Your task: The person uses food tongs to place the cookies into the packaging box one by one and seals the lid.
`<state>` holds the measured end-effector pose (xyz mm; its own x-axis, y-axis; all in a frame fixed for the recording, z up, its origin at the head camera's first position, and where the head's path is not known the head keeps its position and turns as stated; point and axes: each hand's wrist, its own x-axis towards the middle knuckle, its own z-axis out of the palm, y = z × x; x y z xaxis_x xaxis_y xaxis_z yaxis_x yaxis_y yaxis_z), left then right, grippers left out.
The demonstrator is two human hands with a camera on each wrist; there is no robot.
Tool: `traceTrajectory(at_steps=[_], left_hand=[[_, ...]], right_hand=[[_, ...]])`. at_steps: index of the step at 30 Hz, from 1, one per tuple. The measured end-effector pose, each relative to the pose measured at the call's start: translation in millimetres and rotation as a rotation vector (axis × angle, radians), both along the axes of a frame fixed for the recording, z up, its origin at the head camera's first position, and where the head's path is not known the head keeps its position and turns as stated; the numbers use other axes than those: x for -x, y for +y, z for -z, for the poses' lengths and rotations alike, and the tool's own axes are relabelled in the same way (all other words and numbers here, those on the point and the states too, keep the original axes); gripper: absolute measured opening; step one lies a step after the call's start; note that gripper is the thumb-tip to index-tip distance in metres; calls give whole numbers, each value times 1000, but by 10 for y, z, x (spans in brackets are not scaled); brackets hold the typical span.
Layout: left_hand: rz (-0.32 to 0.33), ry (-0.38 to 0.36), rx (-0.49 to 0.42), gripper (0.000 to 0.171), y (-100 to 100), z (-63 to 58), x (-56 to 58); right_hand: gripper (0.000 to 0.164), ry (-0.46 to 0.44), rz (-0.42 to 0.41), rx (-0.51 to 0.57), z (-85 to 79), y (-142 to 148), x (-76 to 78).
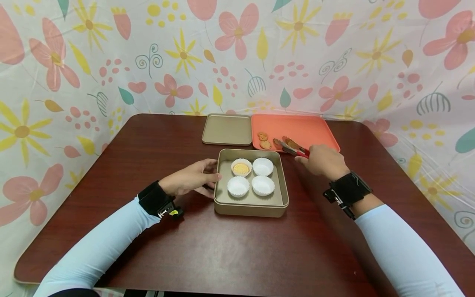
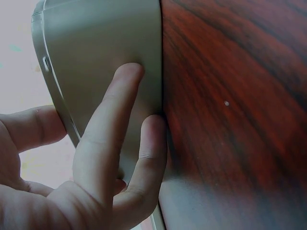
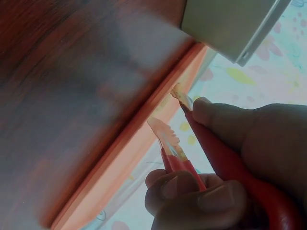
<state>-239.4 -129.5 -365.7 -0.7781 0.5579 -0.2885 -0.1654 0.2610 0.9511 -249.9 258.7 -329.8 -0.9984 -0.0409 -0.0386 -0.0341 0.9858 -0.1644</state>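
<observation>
The left hand (image 1: 194, 179) is resting against the left side of a square gold-toned tin (image 1: 250, 210), its thumb touching the rim and its fairly straight fingers pressing on the smooth outer wall — probably this support is stopping the light tin from sliding. The right hand (image 1: 326, 161) is gripping the red handles of a pair of tongs (image 3: 218, 153), perhaps because the tongs are sparing the fingers from touching food. The scalloped jaws are standing apart in the right wrist view, and they are reaching over the near edge of an orange tray (image 1: 297, 126); whether they are touching a biscuit, I cannot tell. On this tray, long brown biscuits (image 1: 291, 142) are lying about the jaws, while a pretzel-shaped biscuit (image 1: 262, 136) and a pale round biscuit (image 1: 265, 145) are lying near the left edge. Inside the tin, four white paper cups (image 1: 263, 167) are standing two by two, their thin walls finely pleated, which is likely giving each piece its own place. The far left cup is holding a yellow biscuit (image 1: 240, 169) with a bumpy surface; the other three are holding nothing. A shallow matching lid (image 1: 228, 128) is lying flat behind the tin, beside the tray, apparently set aside so that the tin is remaining open. Everything is sitting on a glossy, red-brown wood-grain table (image 1: 178, 255).
</observation>
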Motion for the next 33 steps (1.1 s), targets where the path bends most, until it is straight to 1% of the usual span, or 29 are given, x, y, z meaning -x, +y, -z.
traceTrajectory(at_steps=[5,10,18,24,29,33], left_hand=[[2,5,4,70,4,-7,-3],[4,7,5,70,0,0,1],[-2,-1,-3,69,8,-10,-6],[7,-3,-16,69,6,-17,-18],[9,-2,-13,69,4,-14,-17],[12,4,-9,69,5,-8,-4]], right_hand=[[49,9,-8,-5,-45,5,1],[50,23,-14,-11,-124,2,3],[53,43,1,6,-281,-16,-57],[56,61,-12,18,-405,-44,-160],[58,78,-12,12,-521,-88,-288],[59,104,-27,3,-600,-122,-391]])
